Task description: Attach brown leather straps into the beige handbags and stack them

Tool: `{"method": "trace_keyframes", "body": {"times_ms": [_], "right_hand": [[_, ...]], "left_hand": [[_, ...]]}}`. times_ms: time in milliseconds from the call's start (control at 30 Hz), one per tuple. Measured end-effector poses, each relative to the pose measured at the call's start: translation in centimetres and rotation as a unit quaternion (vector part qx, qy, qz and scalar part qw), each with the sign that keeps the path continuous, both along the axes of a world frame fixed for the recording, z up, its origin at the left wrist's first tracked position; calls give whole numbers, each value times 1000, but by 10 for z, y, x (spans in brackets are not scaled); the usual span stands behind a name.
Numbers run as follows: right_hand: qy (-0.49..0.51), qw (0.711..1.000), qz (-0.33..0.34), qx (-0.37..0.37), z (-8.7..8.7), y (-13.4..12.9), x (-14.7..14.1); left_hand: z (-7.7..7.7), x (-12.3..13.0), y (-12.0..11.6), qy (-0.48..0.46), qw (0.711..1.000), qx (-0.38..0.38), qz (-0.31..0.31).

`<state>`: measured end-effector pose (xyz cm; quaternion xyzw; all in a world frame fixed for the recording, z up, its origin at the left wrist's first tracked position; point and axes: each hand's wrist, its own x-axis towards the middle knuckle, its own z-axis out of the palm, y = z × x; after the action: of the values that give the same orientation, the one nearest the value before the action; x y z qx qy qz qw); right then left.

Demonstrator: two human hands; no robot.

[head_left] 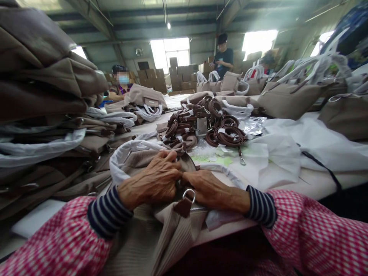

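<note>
A beige ribbed handbag (138, 239) lies at the table's near edge, its handles (115, 163) wrapped in white material. My left hand (155, 178) is closed on the bag's top, fingers curled inward. Close against it, my right hand (212, 189) is also closed, gripping the bag beside a silver D-ring (189, 194) on a brown tab (183, 208). A length of zipper (198, 209) shows below the right hand. My fingertips meet at the bag's opening, and what they pinch there is hidden.
Coiled brown straps (228, 135) with metal clips lie just beyond the bag. Stacked handbags (43, 84) rise high on the left; more bags (290, 99) stand at right. White wrapping sheets (319, 143) spread over the table. Two people (225, 59) (122, 82) are across it.
</note>
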<state>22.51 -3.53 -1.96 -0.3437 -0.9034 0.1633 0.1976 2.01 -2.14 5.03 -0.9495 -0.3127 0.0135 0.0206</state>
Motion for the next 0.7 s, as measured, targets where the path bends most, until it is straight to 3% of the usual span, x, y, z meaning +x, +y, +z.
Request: {"method": "trace_keyframes", "body": {"times_ms": [167, 300, 500, 700], "right_hand": [[-75, 993, 35, 86, 2, -2, -6], [-82, 990, 49, 99, 4, -3, -6], [-15, 993, 32, 114, -3, 0, -1], [-37, 992, 21, 120, 1, -6, 1]], "left_hand": [[6, 7, 3, 27, 999, -12, -15], [7, 3, 2, 20, 1000, -20, -3], [17, 7, 3, 20, 999, -26, -18], [23, 11, -3, 43, 998, -54, -3]]}}
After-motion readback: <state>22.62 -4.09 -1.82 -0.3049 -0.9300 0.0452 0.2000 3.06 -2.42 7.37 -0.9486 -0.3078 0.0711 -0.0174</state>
